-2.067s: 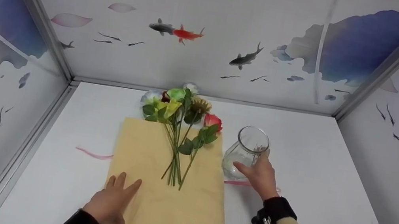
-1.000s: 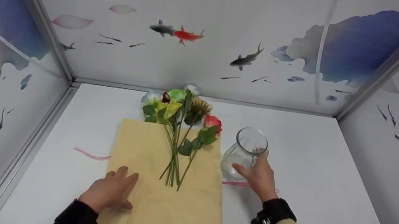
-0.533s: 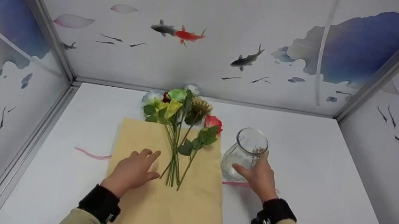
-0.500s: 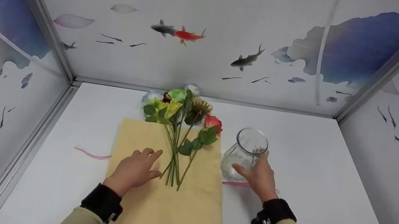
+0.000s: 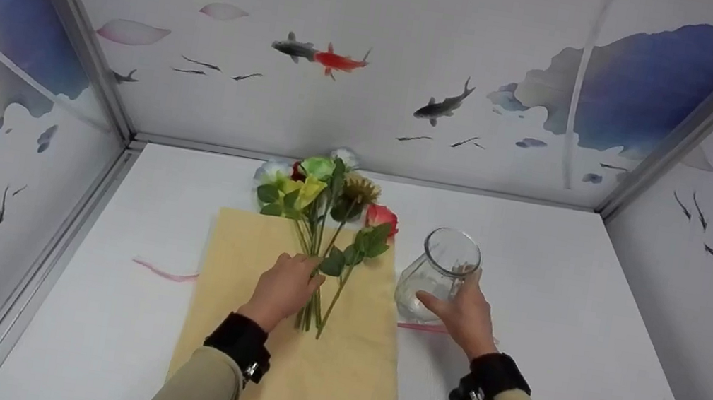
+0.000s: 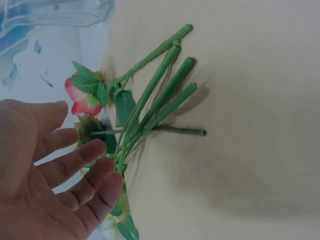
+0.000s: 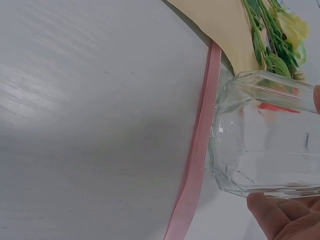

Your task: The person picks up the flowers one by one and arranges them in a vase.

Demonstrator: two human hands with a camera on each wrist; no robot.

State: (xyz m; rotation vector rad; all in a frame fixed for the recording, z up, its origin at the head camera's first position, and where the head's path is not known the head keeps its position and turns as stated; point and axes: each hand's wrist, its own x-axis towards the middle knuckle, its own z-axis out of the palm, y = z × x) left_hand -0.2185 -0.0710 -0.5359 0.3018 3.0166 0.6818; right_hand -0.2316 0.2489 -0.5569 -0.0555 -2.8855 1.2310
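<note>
Several artificial flowers, in white, green, yellow, brown and dark red, lie as a bunch with their heads past the far edge of the brown paper. A pink-red rose lies at their right, its stem slanting beside the others. My left hand is over the bunch; the left wrist view shows its fingers loosely bent, with fingertips right at the green stems. To the right of the paper, my right hand holds a clear glass vase by its side, thumb and fingers around it.
A pink ribbon runs beneath the paper, showing at left and again by the vase's base, where the right wrist view shows the ribbon lying flat. White panels with painted fish enclose the white table at the back and sides.
My left hand has moved from the paper's left part rightward and away from me, over the flower stems. The right hand stays at the vase.
</note>
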